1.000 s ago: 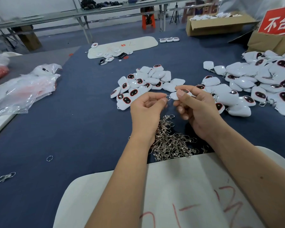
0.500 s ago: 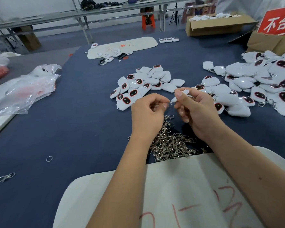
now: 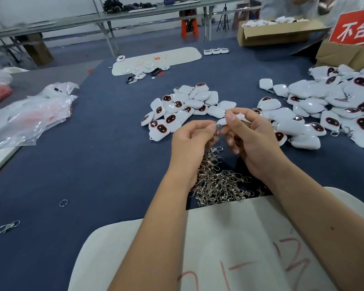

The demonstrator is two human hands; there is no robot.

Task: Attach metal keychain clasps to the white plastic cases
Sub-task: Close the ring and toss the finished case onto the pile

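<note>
My right hand (image 3: 252, 141) pinching a white case (image 3: 224, 121), my left hand (image 3: 192, 141) pinching a clasp (image 3: 216, 131) at its nine o'clock end, clasp heap (image 3: 219, 181) at six o'clock on the bench (image 3: 93, 154)

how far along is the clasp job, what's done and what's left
Done: the right-hand pile of cases shows metal clasps hanging from several, so those look finished. In hand: the right hand pinches one white case while the left hand holds a clasp to its end. Left: the centre pile of cases shows no clasps, and a heap of loose clasps waits below the hands.
</note>
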